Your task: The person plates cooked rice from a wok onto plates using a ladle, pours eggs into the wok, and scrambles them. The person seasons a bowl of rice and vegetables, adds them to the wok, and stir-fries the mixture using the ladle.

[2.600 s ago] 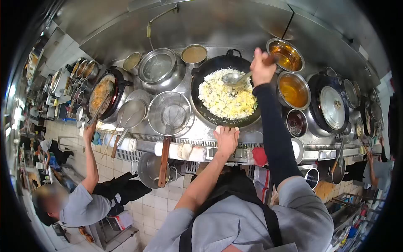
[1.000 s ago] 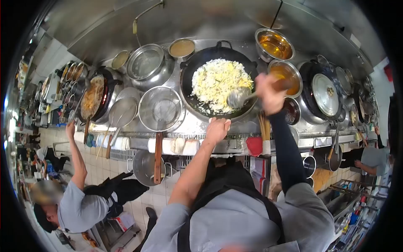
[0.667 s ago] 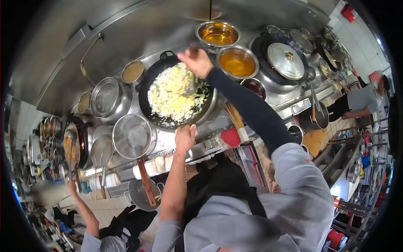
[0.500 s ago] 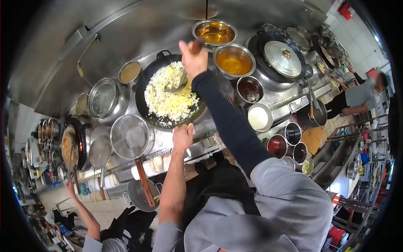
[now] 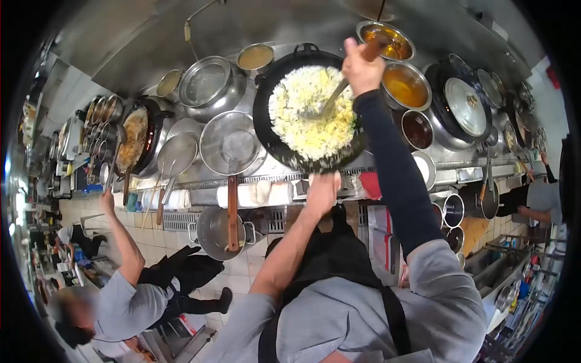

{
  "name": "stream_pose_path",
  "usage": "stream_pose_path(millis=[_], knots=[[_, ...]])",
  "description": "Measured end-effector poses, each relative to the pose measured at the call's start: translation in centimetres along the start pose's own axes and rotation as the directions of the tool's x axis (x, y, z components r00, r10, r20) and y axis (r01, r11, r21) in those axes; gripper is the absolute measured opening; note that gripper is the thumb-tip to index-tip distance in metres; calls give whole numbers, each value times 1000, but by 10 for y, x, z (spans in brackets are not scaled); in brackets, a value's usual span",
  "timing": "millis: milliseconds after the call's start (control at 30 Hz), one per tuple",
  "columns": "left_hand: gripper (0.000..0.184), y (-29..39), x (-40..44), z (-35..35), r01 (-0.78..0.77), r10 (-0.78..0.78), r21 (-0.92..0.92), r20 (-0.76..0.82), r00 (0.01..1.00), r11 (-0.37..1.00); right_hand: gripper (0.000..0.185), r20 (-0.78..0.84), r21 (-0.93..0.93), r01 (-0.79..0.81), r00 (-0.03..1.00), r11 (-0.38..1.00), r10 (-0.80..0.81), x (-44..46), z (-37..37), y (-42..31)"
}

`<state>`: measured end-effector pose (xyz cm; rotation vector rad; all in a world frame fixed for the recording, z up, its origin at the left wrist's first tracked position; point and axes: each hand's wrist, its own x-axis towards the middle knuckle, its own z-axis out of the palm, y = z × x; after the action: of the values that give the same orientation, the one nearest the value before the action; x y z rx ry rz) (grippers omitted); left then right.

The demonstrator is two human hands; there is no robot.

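Observation:
A black wok on the range holds white rice mixed with yellow egg. My right hand is closed round the wooden handle of a metal ladle, whose head is partly buried in the rice. At the wok's near edge, my left hand is closed on the rim; its fingertips are partly hidden. Just right of the wok stand a metal bowl of orange-yellow liquid and, behind it, a bowl of clear amber oil.
A wire strainer with a wooden handle lies left of the wok. A lidded pot and a container of dark sauce stand to the right. On the left a co-worker's hand works at another wok.
The view has swung, so the range appears level and the wok further right. The ladle has shifted within the rice, and the rice is spread differently. Both hands keep their holds.

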<state>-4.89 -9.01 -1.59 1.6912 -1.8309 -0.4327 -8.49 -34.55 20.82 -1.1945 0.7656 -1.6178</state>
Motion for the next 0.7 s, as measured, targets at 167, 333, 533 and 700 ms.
stream_pose_path(millis=[167, 333, 533, 700], knots=[[30, 52, -57, -62, 56, -56, 6, 112, 992, 998, 44, 145, 158, -74, 988, 985, 51, 11, 3, -90], [37, 40, 42, -103, 137, -141, 34, 171, 975, 990, 45, 90, 68, -231, 970, 971, 224, -35, 6, -64], [31, 3, -68, -20, 28, -41, 54, 260, 965, 998, 40, 18, 209, -19, 1000, 978, 15, -20, -16, -48], [31, 63, 5, -130, 14, -11, -44, 68, 998, 999, 41, 90, 148, -110, 991, 983, 97, -26, -17, -110]])
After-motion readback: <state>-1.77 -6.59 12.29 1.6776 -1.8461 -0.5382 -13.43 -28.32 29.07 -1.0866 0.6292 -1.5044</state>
